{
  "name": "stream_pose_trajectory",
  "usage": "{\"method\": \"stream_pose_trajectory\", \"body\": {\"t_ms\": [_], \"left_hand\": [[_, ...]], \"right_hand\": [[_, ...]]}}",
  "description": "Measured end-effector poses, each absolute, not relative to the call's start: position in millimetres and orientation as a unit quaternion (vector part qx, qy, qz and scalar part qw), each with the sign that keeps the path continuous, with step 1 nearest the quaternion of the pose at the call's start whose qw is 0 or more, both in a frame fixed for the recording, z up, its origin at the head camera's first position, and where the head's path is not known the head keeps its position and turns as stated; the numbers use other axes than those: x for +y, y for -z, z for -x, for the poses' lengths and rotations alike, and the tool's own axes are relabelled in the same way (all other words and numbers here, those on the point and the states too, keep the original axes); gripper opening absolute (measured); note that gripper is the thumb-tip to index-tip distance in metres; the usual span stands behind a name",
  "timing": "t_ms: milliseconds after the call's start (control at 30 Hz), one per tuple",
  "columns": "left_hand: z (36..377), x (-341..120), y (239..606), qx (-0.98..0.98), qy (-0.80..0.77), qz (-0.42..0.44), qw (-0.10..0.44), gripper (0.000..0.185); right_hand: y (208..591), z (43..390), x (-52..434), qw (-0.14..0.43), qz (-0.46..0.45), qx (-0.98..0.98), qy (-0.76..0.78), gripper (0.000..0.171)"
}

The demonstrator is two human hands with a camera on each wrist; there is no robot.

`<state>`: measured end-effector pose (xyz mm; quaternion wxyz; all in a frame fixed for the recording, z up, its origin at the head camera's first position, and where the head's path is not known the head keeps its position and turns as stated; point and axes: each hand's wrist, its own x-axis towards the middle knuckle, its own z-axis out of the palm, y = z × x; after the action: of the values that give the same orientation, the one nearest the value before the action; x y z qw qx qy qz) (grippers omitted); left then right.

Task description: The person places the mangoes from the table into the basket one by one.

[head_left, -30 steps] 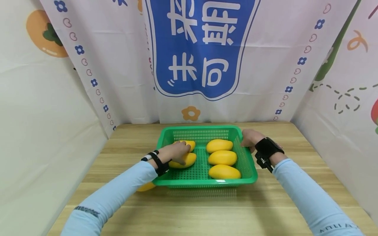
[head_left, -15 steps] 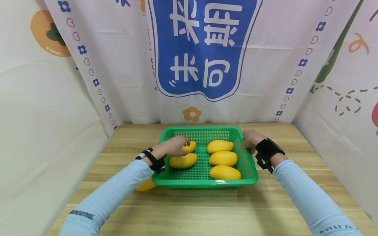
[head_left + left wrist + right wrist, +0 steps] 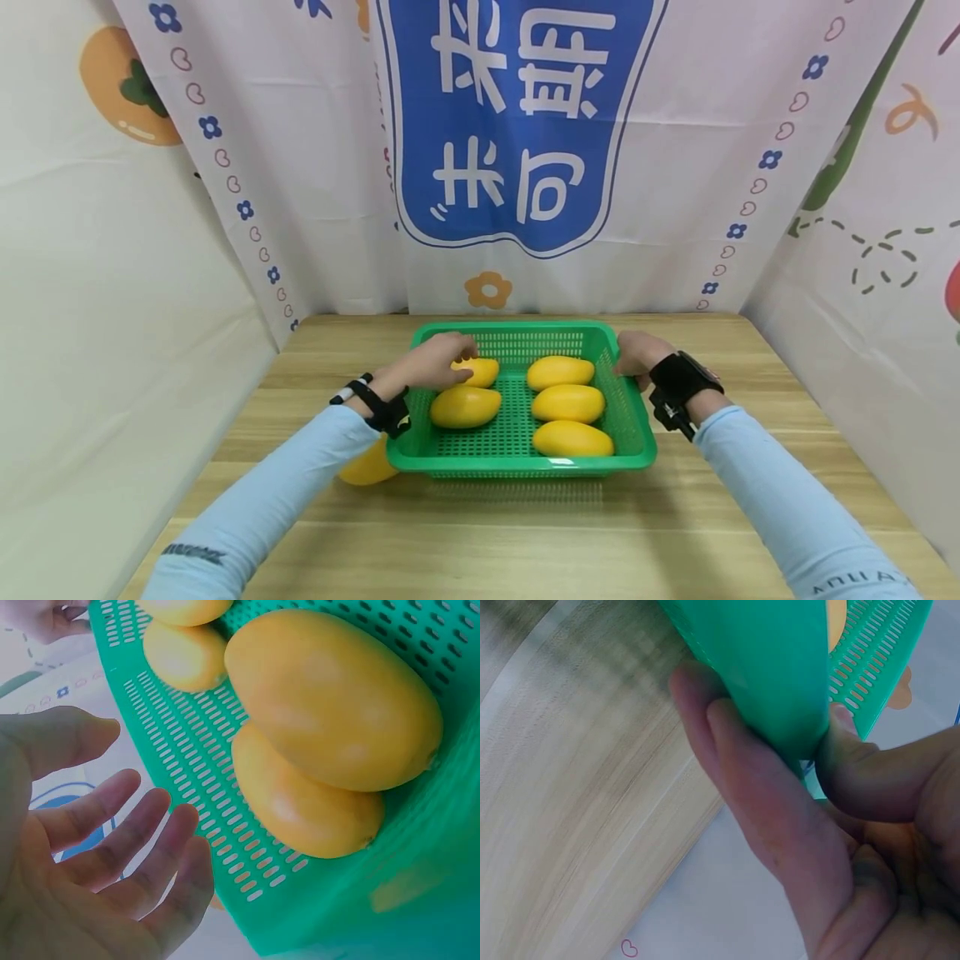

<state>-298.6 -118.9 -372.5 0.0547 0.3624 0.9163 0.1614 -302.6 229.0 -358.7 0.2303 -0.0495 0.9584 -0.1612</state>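
Observation:
A green slotted basket (image 3: 525,465) sits mid-table with several yellow mangoes in it. Two lie in its left half, a near one (image 3: 465,407) and a far one (image 3: 481,372); three (image 3: 567,402) fill the right half. My left hand (image 3: 438,362) hovers over the basket's far left corner, above the far left mango. In the left wrist view that hand (image 3: 127,817) is spread and holds nothing, apart from the two mangoes (image 3: 330,697). My right hand (image 3: 633,352) pinches the basket's right rim (image 3: 780,690) between thumb and fingers (image 3: 750,780).
One more mango (image 3: 365,471) lies on the wooden table (image 3: 480,542) outside the basket's front left corner, partly under my left forearm. Printed cloth walls close in the back and both sides.
My left hand has lifted off the near left mango and drawn back toward the basket's far left corner, opening. That mango stays in the basket. The right hand keeps its hold.

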Motion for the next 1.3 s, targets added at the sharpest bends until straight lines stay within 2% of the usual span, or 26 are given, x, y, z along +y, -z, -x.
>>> {"method": "stream_pose_trajectory", "body": {"t_ms": [667,1300], "left_hand": [[293.7,-139.6,364.5,0.915,-0.221,-0.338,0.016,0.030],[289.8,-174.0,363.5,0.913,-0.256,-0.316,0.011,0.035]], "right_hand": [[358.0,302.9,229.8,0.237,0.038,0.956,0.171,0.010],[359.6,302.1,229.8,0.232,0.052,0.958,0.164,0.011]]}}
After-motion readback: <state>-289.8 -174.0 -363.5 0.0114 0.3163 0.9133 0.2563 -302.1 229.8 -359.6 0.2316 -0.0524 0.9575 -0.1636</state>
